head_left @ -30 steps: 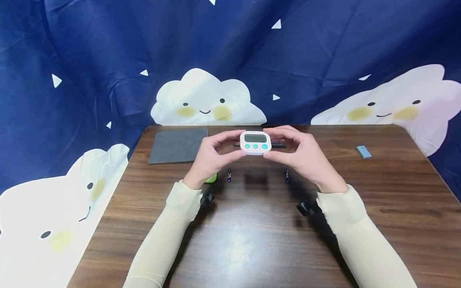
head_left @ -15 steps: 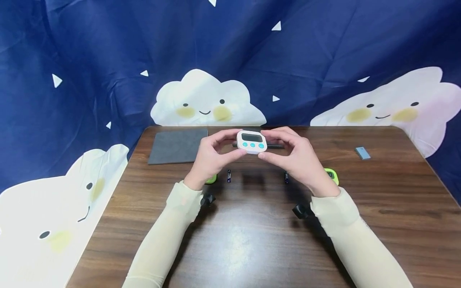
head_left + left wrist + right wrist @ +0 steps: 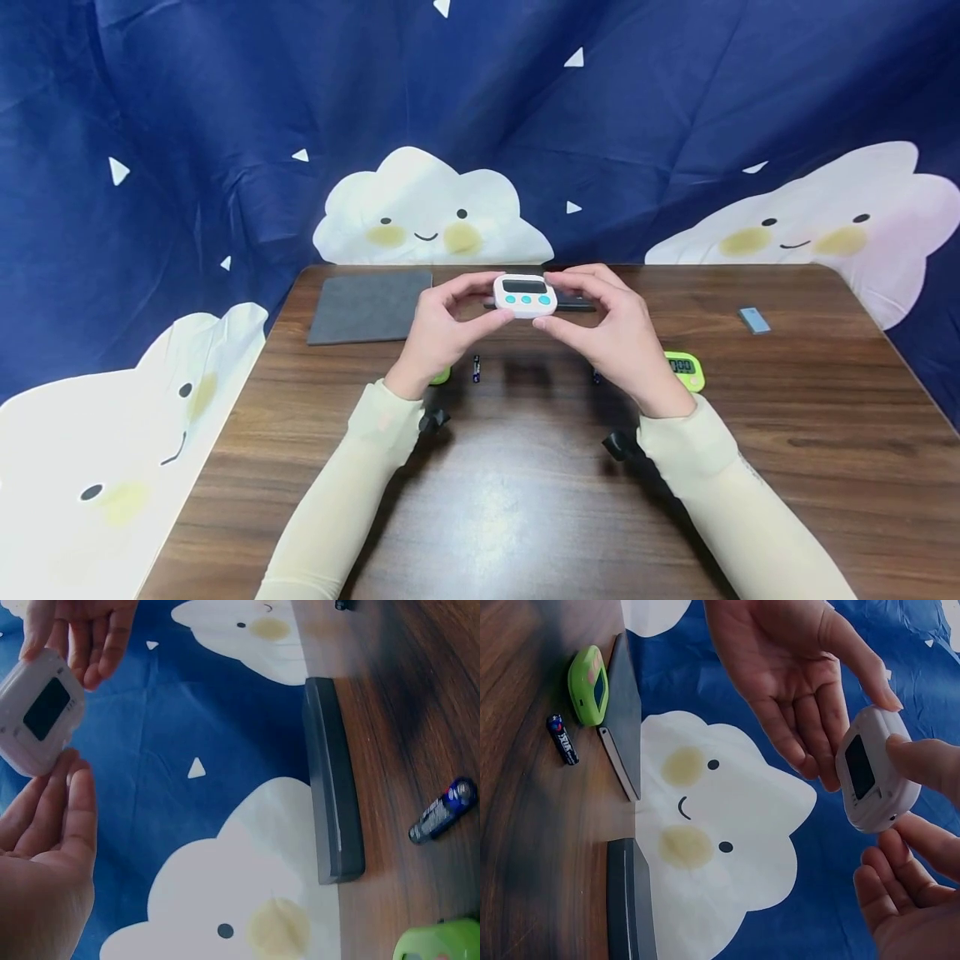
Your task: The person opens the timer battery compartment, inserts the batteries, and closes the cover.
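One white timer [image 3: 525, 297] is held above the bench [image 3: 787, 467], pinched between fingers and thumb of the left hand [image 3: 438, 333] at nine o'clock and the right hand [image 3: 626, 337] at three. The step seems to be steadying it aloft; any next move would call for an even pinch. It looks rounded, three teal buttons [image 3: 527, 299] toward six o'clock, dark screen [image 3: 524, 287] toward twelve.

It's a set-up tabletop corner, indoors by the look of it — dark wood-grain table [image 3: 817, 467] right here, and behind it, bending round the left side too, a creased navy cloth [image 3: 600, 117] printed with smiling white clouds [image 3: 427, 187] and little triangles [image 3: 575, 57]! Home or studio — can't tell.
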`<state>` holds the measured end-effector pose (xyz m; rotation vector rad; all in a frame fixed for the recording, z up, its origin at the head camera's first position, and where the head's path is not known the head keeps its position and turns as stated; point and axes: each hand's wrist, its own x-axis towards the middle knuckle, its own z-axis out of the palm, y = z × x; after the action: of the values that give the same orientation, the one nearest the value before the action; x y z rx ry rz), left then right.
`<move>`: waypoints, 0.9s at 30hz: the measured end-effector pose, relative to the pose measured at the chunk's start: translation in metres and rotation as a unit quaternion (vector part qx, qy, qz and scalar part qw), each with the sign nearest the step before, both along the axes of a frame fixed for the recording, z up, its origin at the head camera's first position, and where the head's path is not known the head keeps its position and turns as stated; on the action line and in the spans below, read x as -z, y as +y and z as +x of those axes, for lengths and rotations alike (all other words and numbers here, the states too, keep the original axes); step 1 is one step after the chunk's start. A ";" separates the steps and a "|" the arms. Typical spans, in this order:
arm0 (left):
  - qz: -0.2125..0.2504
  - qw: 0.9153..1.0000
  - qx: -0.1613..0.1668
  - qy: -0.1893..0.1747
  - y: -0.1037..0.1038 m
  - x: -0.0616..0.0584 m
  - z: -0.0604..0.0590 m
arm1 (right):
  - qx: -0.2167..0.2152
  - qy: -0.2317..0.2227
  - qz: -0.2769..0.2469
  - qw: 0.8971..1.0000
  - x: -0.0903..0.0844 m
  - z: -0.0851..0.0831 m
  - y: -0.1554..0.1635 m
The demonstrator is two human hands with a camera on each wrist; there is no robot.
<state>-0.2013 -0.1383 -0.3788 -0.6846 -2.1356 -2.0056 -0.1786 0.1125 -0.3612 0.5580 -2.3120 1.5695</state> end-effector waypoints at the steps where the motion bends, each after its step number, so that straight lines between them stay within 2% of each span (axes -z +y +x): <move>1: -0.002 1.000 0.001 -0.006 0.000 0.000 0.000 | 0.000 0.003 -0.002 1.000 0.000 0.000 0.000; 7: -0.010 0.999 0.012 -0.051 -0.001 0.001 0.000 | 0.014 0.039 -0.014 0.999 0.002 -0.001 0.001; 12: -0.007 0.998 0.018 -0.067 -0.002 0.000 0.000 | 0.025 0.064 -0.011 0.998 0.003 0.000 0.001; 19: -0.019 0.996 0.016 -0.090 -0.001 -0.001 -0.003 | -0.030 0.050 -0.022 0.998 0.009 -0.004 0.003; 22: -0.007 0.995 0.011 -0.102 0.000 -0.001 -0.002 | -0.049 0.048 -0.036 0.997 0.010 -0.005 0.002; 27: 0.025 0.993 -0.001 -0.116 0.000 -0.001 -0.001 | -0.058 0.060 -0.052 0.995 0.012 -0.006 -0.001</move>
<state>-0.2021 -0.1386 -0.3783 -0.4619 -2.1948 -2.2285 -0.1844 0.1119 -0.3729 0.7520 -2.1305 1.6494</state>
